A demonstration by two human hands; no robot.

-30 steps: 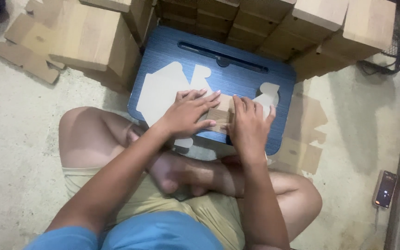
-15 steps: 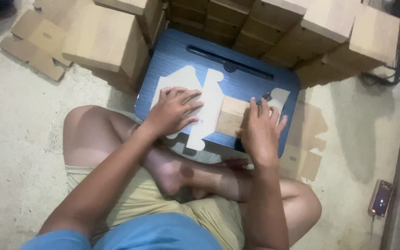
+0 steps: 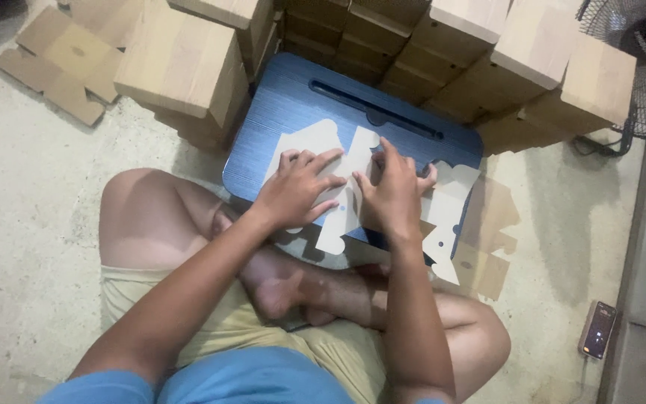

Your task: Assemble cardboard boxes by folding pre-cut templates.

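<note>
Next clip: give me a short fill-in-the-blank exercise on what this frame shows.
1. Both hands, the left hand and the right hand, press on a flat pale die-cut cardboard sheet lying on a ____ lap tray.
2. The person sits on the floor with legs ____.
3. A black phone lies on the floor to the person's ____.
4. Behind the tray stand stacks of folded tan cardboard ____.

Missing words: blue; crossed; right; boxes

Stacked tan cartons (image 3: 188, 71), floor phone (image 3: 597, 331)
</note>
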